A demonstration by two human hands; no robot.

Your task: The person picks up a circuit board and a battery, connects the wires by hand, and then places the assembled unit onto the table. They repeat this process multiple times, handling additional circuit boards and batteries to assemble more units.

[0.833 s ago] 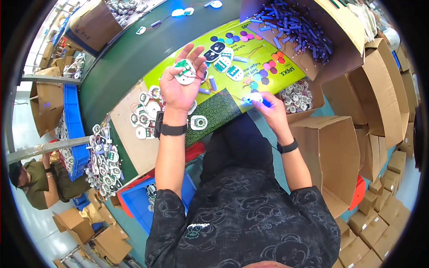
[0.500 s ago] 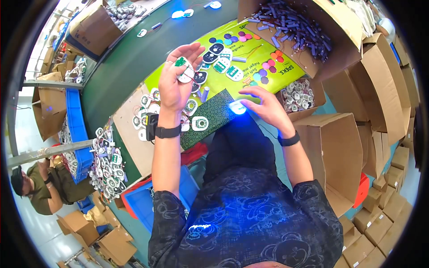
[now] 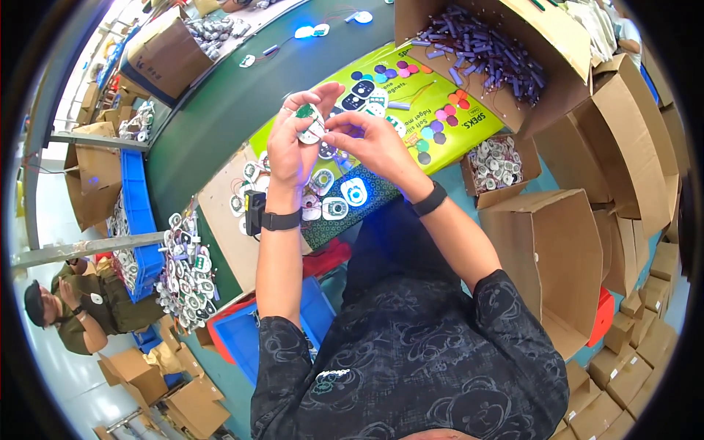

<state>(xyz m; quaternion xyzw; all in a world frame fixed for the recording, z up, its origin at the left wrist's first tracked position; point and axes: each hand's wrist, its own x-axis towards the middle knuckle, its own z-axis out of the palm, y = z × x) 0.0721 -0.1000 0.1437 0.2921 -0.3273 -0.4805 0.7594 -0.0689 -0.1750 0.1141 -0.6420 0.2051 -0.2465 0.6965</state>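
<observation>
My left hand (image 3: 290, 150) is closed on a small white plastic housing (image 3: 312, 136) with a green circuit board and thin wires. My right hand (image 3: 378, 147) meets it from the right, thumb and fingers pinched by the wires; what lies between those fingertips is too small to make out. Below them, a lit white light module (image 3: 353, 192) glows blue on the dark green patterned mat (image 3: 330, 233). Beside it lies an unlit white ring-shaped module (image 3: 334, 209). More housings and black oval plates (image 3: 362, 89) are spread on the lime-green printed sheet (image 3: 462, 128).
An open carton of purple cylindrical cells with wires (image 3: 480, 62) stands at the back right. A smaller box of white modules (image 3: 497, 163) sits below it. Many modules (image 3: 187, 275) are heaped at left, near a blue tray (image 3: 150, 257). Another person (image 3: 92, 301) is at far left.
My right hand has set the glowing module down on the mat and moved left and up to the housing in my left hand. The whole view has shifted slightly.
</observation>
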